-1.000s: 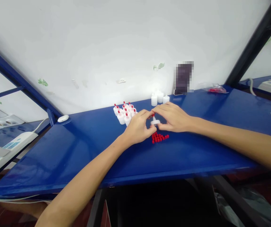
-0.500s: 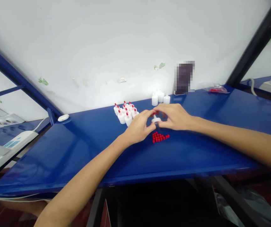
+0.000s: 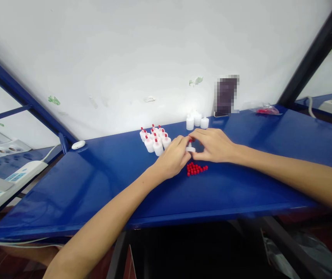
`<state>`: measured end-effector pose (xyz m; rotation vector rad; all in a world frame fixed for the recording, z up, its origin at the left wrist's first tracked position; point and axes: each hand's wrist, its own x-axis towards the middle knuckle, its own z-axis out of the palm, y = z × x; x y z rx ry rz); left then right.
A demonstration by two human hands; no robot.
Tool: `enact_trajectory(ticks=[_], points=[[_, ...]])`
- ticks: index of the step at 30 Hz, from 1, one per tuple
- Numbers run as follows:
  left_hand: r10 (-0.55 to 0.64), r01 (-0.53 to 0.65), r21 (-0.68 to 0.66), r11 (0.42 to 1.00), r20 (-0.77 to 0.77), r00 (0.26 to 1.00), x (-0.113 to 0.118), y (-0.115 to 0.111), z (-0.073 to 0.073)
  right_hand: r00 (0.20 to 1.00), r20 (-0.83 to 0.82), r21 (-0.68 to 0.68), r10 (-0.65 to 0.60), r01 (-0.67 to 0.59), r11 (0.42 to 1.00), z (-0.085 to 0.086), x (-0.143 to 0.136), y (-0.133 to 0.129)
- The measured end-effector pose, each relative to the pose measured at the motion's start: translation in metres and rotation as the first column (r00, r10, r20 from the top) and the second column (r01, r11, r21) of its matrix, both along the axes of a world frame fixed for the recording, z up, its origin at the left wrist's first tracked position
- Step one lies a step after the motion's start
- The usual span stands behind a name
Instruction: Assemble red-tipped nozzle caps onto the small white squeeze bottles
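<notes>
Just beyond the small red caps (image 3: 193, 169) on the blue tabletop (image 3: 102, 166), holds a white nozzle piece (image 3: 190, 149) upright in a narrow pinch between the left hand (image 3: 173, 157) and the right hand (image 3: 213, 145). Looks broad and round at the base, slim at the stem, bright red at the tip, partly covered by fingers. Stands right of the red-tipped bottles (image 3: 158, 148), nearer than the plain white bottles (image 3: 190, 123).
</notes>
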<state>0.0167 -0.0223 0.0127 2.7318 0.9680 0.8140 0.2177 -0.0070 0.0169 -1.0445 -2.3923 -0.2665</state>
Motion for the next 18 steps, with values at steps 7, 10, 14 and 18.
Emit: enact_trajectory(ticks=[7,10,14,18], points=[[-0.035,0.035,-0.016,0.999,-0.007,0.999,-0.001,-0.002,0.005,0.999,-0.035,0.006,0.03,-0.029,1.0,0.003,0.002,0.0],[-0.062,0.064,-0.058,0.996,0.03,0.998,-0.003,-0.001,0.007,0.994,-0.109,-0.058,0.019,-0.025,0.998,0.002,-0.001,-0.002],[-0.067,0.076,-0.098,0.992,0.094,0.993,-0.005,-0.002,0.01,0.98,-0.198,-0.115,0.0,-0.023,0.993,0.0,-0.008,-0.004],[-0.068,0.075,-0.074,0.994,0.095,0.993,-0.006,0.0,0.006,0.98,-0.197,-0.116,-0.031,0.008,0.993,-0.001,-0.01,-0.006]])
